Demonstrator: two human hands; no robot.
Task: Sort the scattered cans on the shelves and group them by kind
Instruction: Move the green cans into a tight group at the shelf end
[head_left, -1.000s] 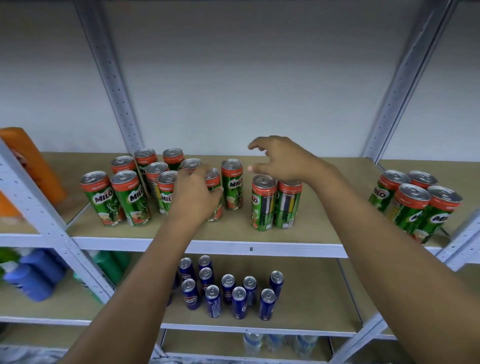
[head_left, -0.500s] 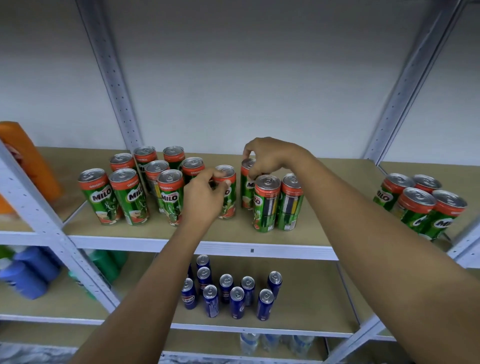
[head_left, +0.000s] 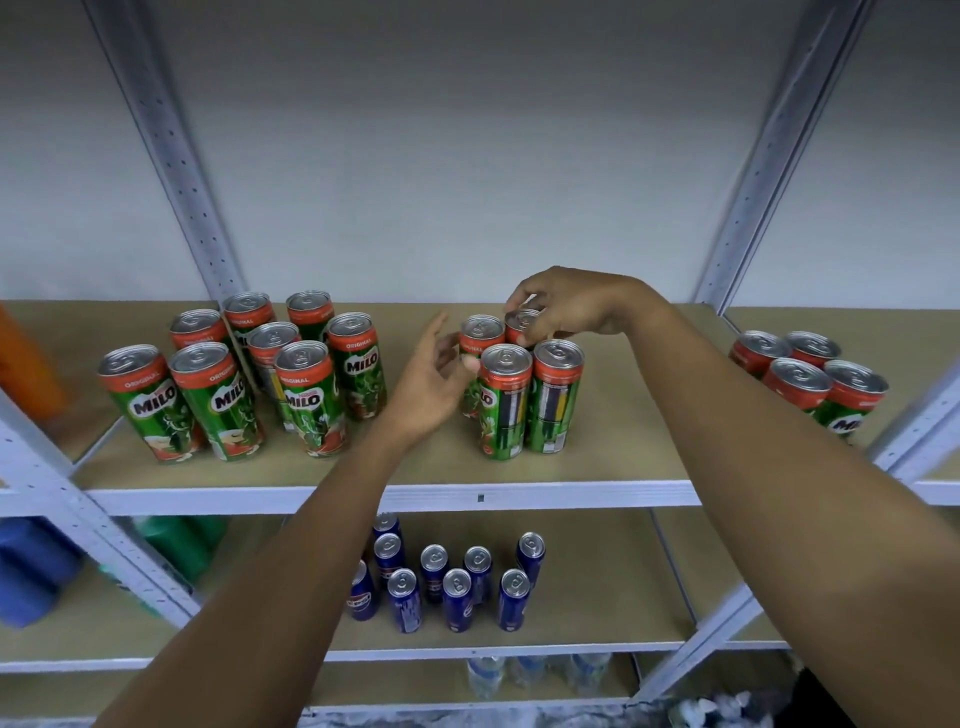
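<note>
- Our right hand (head_left: 566, 306) curls over the far-right can (head_left: 521, 326) of a four-can cluster on the upper shelf (head_left: 613, 457), fingertips pinching its rim.
- Our left hand (head_left: 426, 384) is spread loosely, holding nothing, just left of the cluster's far-left can (head_left: 480, 338).

A strip of bare shelf (head_left: 415, 457) is lying open between the left cluster of Milo cans (head_left: 306, 395) and the four-can block (head_left: 524, 395), though the left hand (head_left: 431, 384) is sitting in it. Bare board is stretching right of the block toward the upright post (head_left: 769, 171), beyond which another can group (head_left: 810, 379) is standing.
</note>
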